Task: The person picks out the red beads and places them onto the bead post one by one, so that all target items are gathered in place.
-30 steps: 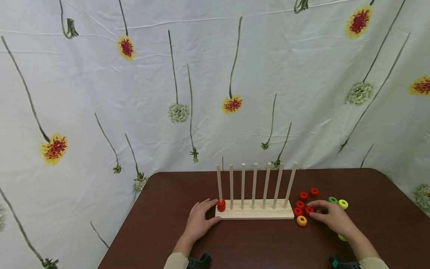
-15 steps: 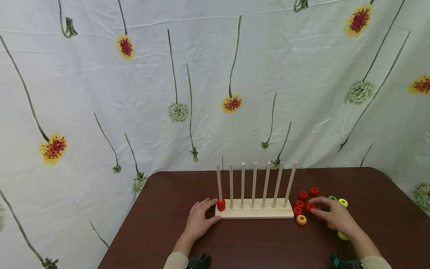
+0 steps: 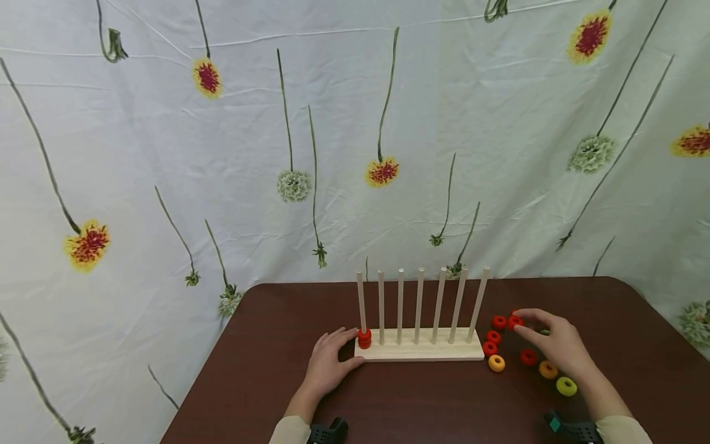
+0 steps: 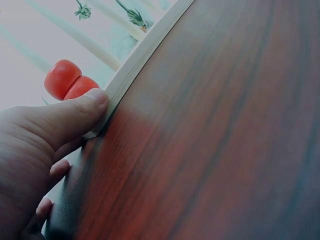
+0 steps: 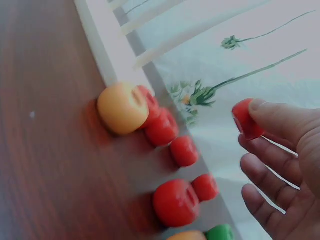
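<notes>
A pale wooden peg rack (image 3: 427,352) with several upright pegs stands on the table. Two red ring beads (image 3: 364,338) are stacked on its leftmost peg. My left hand (image 3: 330,364) grips the rack's left end, thumb (image 4: 92,102) on the front edge and the other fingers toward the back. Off the right end of the rack, my right hand (image 3: 563,345) pinches a red bead (image 5: 246,119) between thumb and forefinger. The bead is raised above the table, and the other three fingers are spread in the right wrist view.
Loose red beads (image 3: 490,348), an orange-yellow bead (image 3: 496,363), another orange bead (image 3: 548,369) and a yellow-green bead (image 3: 567,386) lie right of the rack. A green bead (image 5: 220,232) is mostly hidden in the head view. A flowered cloth (image 3: 333,135) hangs behind the dark table (image 3: 432,401).
My right hand has lifted the pinched red bead and carried it away from me, toward the table's far side, uncovering beads on the near side. My left hand has stayed at the rack.
</notes>
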Motion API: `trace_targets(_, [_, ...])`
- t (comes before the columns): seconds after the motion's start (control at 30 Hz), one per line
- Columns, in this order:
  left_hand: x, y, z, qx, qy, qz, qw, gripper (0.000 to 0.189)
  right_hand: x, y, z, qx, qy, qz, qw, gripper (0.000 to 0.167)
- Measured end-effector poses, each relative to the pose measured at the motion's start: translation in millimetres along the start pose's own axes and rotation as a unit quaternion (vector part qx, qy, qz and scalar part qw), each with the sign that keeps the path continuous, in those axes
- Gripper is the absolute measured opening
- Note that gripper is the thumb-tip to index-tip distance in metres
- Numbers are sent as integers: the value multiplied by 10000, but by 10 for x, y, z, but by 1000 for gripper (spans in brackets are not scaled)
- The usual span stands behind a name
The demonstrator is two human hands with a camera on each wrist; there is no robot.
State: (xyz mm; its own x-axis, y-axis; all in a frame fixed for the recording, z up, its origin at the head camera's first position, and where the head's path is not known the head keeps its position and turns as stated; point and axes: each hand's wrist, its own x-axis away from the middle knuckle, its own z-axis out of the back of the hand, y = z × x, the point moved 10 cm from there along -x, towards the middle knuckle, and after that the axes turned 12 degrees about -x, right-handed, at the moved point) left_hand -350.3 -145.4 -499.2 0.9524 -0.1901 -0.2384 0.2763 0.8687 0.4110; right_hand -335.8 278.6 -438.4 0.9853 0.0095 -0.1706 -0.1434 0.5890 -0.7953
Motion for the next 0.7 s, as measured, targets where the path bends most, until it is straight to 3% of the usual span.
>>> trace_targets(0.4, [6,6,5,16,-2,11,10000,58,16,-402,227,-505,976,400,9931,40])
trace_targets(0.7, [8,16,15,9,28,-23,10000,58,63,-750,327,-651,1384,594,9865,37])
